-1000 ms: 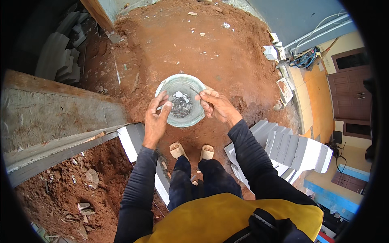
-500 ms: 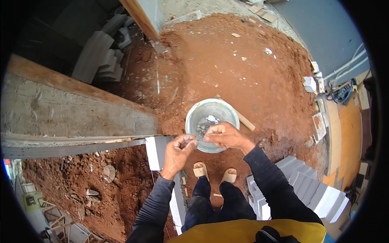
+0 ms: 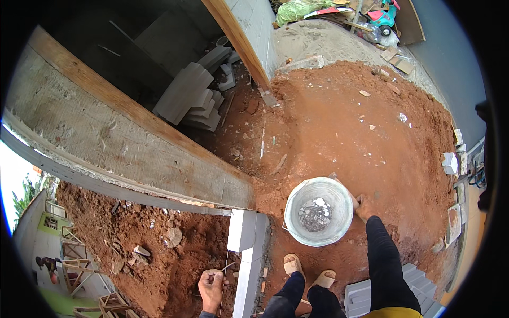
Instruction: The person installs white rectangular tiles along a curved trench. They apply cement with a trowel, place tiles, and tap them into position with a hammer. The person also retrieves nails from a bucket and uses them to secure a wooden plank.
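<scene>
So this looks like the fetch-a-tool bit, if I'm reading it right. The left hand [image 3: 211,289] has its fingers pinched on a thin nail-like piece [image 3: 229,264], out beside the pale block wall [image 3: 242,231]. The right hand [image 3: 365,208] is down at the bucket's right side, by the end of a wooden stick [image 3: 345,187]; can't tell if it's closed on it. Next move probably wants a firm grip there without knocking the bucket [image 3: 339,222], which stands upright just ahead of the feet. It's round, grey and scuffed, with loose dark and white bits inside. Smooth-faced blocks, crumbly red soil [image 3: 339,138] all around.
</scene>
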`<act>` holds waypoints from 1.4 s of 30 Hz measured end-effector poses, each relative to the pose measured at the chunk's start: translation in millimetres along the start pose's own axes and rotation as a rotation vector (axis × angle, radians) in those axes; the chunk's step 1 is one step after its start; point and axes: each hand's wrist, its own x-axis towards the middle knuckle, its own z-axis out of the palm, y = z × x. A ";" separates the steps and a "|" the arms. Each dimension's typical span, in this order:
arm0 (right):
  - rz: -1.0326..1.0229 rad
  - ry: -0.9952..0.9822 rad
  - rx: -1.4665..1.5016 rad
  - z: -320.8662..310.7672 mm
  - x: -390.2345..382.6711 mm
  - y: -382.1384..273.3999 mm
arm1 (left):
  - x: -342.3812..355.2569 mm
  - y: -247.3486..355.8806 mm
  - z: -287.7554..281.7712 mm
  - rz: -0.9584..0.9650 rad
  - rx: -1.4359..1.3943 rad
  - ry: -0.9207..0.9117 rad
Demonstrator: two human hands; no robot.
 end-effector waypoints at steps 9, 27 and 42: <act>-0.033 0.193 -0.223 -35.1 -27.6 -36.1 | 48.5 130.4 -72.5 0.624 0.126 0.177; -0.448 -0.051 1.333 -128.4 -319.9 -308.6 | 71.2 437.4 -133.9 1.450 0.629 0.519; -1.023 -0.206 1.045 -99.0 -354.4 -586.3 | 58.0 457.6 -136.8 1.273 0.823 0.502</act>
